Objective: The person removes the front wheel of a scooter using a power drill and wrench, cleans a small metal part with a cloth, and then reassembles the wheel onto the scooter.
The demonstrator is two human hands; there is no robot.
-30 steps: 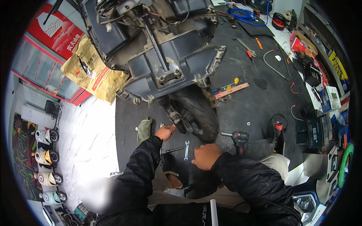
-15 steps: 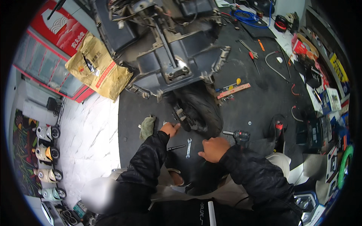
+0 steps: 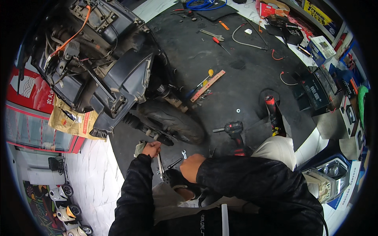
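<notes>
Left hand has slid in under the scooter's rear wheel, closed on a stiff, probably greasy steel wrench best gripped mid-shank; right hand, grip unclear, beside it.

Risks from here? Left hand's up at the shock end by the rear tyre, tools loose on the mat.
1. The left hand is at the lower end of the shock absorber, close beside the rear tyre; a slip might pinch fingers.
2. The spanner and cordless drill lie loose by the right hand and knee; easy to knock or kneel on.
</notes>
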